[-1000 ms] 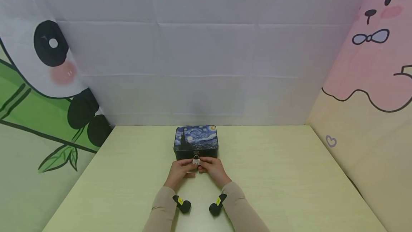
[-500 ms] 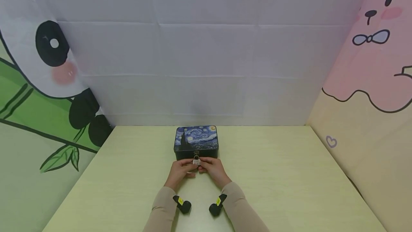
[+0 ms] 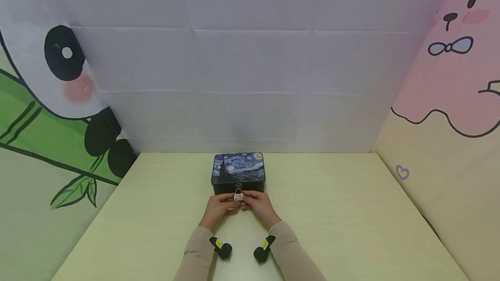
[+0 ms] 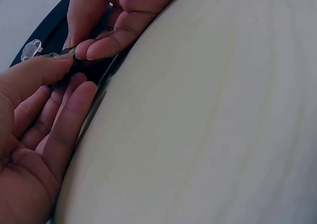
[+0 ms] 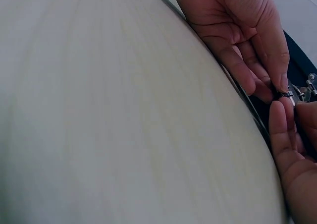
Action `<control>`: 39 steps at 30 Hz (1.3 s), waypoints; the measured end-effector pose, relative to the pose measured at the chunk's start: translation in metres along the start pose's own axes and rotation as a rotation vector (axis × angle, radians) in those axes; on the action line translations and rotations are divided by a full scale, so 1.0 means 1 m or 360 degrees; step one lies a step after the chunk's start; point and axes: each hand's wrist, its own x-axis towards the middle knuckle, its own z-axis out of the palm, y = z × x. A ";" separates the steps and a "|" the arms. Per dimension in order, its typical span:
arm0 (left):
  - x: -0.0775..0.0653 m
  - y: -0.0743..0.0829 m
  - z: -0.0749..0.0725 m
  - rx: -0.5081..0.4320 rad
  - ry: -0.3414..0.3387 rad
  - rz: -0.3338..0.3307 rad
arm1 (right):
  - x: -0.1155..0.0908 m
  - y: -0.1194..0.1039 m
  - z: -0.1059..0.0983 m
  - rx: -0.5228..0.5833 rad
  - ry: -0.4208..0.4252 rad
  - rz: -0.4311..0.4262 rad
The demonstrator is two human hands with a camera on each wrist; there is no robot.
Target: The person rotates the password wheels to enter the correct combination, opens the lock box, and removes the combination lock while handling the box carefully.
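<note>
A small silver padlock (image 3: 238, 197) hangs by its shackle at the front clasp (image 3: 238, 185) of a dark tin box (image 3: 238, 168) with a swirling blue night-sky painting on its lid. From the left, my left hand (image 3: 218, 209) pinches the padlock between thumb and fingers. My right hand (image 3: 261, 206) pinches it from the other side. In the left wrist view both thumbs meet at the lock body, the left hand (image 4: 44, 115) below and the silver latch plate (image 4: 32, 50) just beyond. Fingers hide most of the lock in the right wrist view, where some metal (image 5: 290, 94) shows.
The box stands near the back edge of a pale wood-grain table (image 3: 332, 211). Behind rises a white cloth wall (image 3: 250, 77); printed cartoon panels flank both sides. A black camera (image 3: 224, 250) sits at the left wrist, another (image 3: 261, 253) at the right.
The hands and the box hold their places, and both hands keep their grip on the padlock. The head view has shifted very slightly.
</note>
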 end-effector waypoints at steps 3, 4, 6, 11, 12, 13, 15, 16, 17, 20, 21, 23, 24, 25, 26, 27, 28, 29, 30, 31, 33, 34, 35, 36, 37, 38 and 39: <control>0.000 0.000 0.000 -0.0007 0.0000 -0.0009 | 0.000 0.000 0.000 -0.0001 -0.0004 0.0001; 0.000 0.000 0.000 -0.0009 0.0001 -0.0012 | -0.001 0.000 0.000 -0.0001 -0.0005 0.0002; 0.000 0.000 0.000 -0.0015 0.0003 -0.0018 | 0.000 0.000 0.000 0.0004 -0.0004 0.0007; 0.000 0.001 0.000 -0.0031 0.0014 -0.0037 | -0.001 -0.001 0.000 0.0008 0.0005 0.0020; 0.000 0.001 0.000 -0.0037 0.0017 -0.0043 | -0.001 -0.001 0.000 0.0007 0.0006 0.0022; 0.000 0.001 0.000 -0.0035 0.0020 -0.0045 | -0.001 -0.001 0.000 0.0005 0.0005 0.0020; 0.000 0.000 0.000 -0.0032 0.0021 -0.0043 | -0.001 0.000 0.000 0.0001 0.0004 0.0018; -0.001 0.000 0.000 -0.0031 0.0024 -0.0043 | -0.001 0.000 0.000 -0.0003 0.0003 0.0017; -0.001 0.000 0.000 -0.0032 0.0025 -0.0045 | -0.002 -0.001 0.001 -0.0001 0.0006 0.0025; 0.000 0.000 0.000 -0.0027 0.0024 -0.0038 | -0.002 -0.002 0.001 -0.0008 0.0009 0.0036; 0.000 0.000 0.000 -0.0028 0.0022 -0.0038 | -0.001 -0.002 0.001 -0.0004 0.0011 0.0047; 0.000 0.000 0.000 -0.0031 0.0014 -0.0036 | -0.001 -0.002 0.001 0.0000 0.0010 0.0054; 0.000 0.001 0.000 -0.0029 0.0008 -0.0037 | -0.001 -0.002 0.001 -0.0002 0.0007 0.0054; -0.003 0.005 0.000 -0.0029 0.0000 -0.0037 | -0.001 -0.004 0.001 -0.0003 0.0005 0.0056; -0.005 0.009 0.000 -0.0031 -0.0012 -0.0034 | -0.004 -0.008 0.002 -0.0002 0.0002 0.0046; -0.008 0.013 0.001 -0.0036 -0.0025 -0.0034 | -0.006 -0.012 0.004 0.0000 -0.0001 0.0039; -0.011 0.017 0.001 -0.0037 -0.0035 -0.0030 | -0.007 -0.013 0.004 0.0001 -0.0001 0.0037; -0.010 0.017 0.001 -0.0035 -0.0039 -0.0031 | -0.007 -0.013 0.004 0.0001 0.0001 0.0036; -0.010 0.017 0.001 -0.0034 -0.0037 -0.0032 | -0.007 -0.013 0.004 -0.0001 -0.0001 0.0032; -0.011 0.016 0.001 -0.0036 -0.0037 -0.0024 | -0.007 -0.013 0.005 0.0003 0.0001 0.0032; -0.006 0.010 0.001 -0.0035 -0.0015 -0.0029 | -0.004 -0.007 0.003 0.0003 0.0000 0.0036; -0.004 0.005 0.000 -0.0032 -0.0002 -0.0028 | -0.002 -0.004 0.002 -0.0001 0.0001 0.0042; -0.002 0.002 0.000 -0.0033 0.0011 -0.0034 | -0.003 -0.004 0.002 -0.0004 -0.0002 0.0040; -0.003 0.002 0.000 -0.0036 0.0019 -0.0033 | -0.003 -0.004 0.001 -0.0009 -0.0004 0.0041; -0.003 0.002 0.000 -0.0035 0.0024 -0.0033 | -0.003 -0.004 0.001 -0.0010 -0.0003 0.0049; -0.002 0.002 0.001 -0.0036 0.0030 -0.0039 | -0.003 -0.004 0.001 -0.0012 -0.0004 0.0053; -0.002 0.002 0.001 -0.0040 0.0031 -0.0040 | -0.004 -0.004 0.001 -0.0014 -0.0002 0.0059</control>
